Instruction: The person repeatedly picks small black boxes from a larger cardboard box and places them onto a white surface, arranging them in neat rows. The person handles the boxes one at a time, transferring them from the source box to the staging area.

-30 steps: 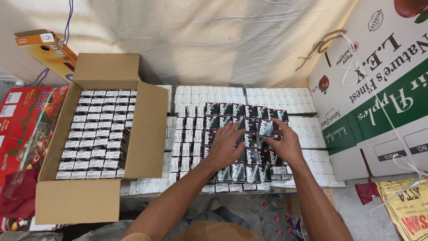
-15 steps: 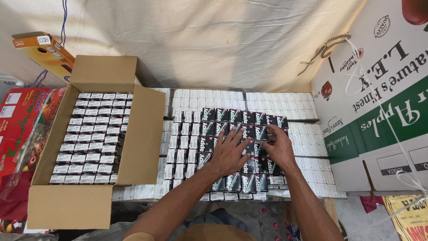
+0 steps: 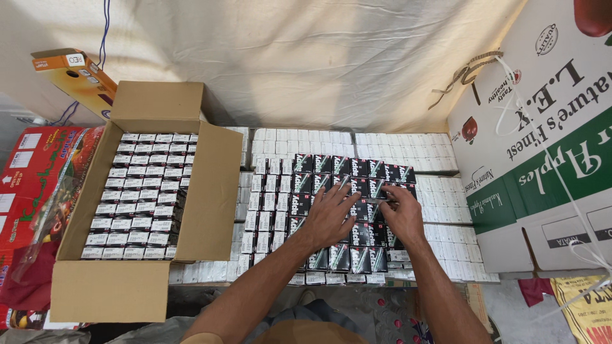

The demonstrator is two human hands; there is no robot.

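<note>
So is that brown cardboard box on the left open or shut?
Open: the cardboard box has its flaps folded out, showing rows of small packs inside.

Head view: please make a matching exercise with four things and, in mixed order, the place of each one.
1. left hand
2. open brown carton
3. orange box
4. big fruit carton

a. far right, white and green
b. flat on the black small boxes
c. top left, tilted
d. left, filled with rows of small boxes

Pairs: 1-b, 2-d, 3-c, 4-a
</note>
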